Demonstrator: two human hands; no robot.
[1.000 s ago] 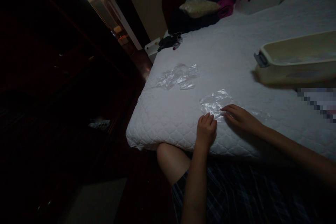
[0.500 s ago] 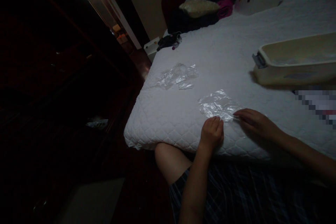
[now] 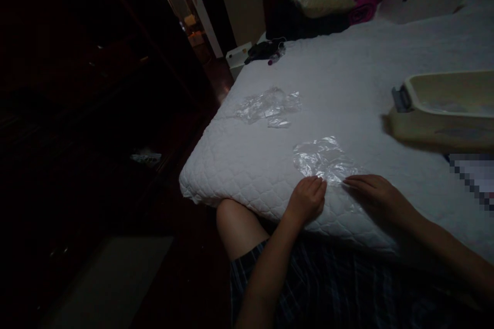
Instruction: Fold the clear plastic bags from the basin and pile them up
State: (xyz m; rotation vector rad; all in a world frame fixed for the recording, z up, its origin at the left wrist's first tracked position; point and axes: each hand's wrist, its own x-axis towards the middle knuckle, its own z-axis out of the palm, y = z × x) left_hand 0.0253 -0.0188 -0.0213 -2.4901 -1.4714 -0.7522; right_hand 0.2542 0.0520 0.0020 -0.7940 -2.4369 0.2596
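A crinkled clear plastic bag (image 3: pixel 322 157) lies spread on the white quilted bed in front of me. My left hand (image 3: pixel 309 196) has its fingers curled together on the bag's near edge. At the bag's near right corner, my right hand (image 3: pixel 372 193) pinches the film between long, nearly straight fingers and the thumb, which is mostly hidden beneath. Farther off to the left rests a second clear plastic bag (image 3: pixel 270 105), flat and wrinkled, touched by neither hand.
A cream plastic bin (image 3: pixel 443 128) with a grey latch stands on the bed (image 3: pixel 339 77) at right. Toward the headboard are a beige pillow (image 3: pixel 322 2), a magenta roll (image 3: pixel 363 7) and a white box (image 3: pixel 424 0). The bed's left edge drops to a dark floor.
My view has shifted, so the bed and bin appear moved. Both hands stay at the near edge of the bag, which looks slightly flatter and more spread out.
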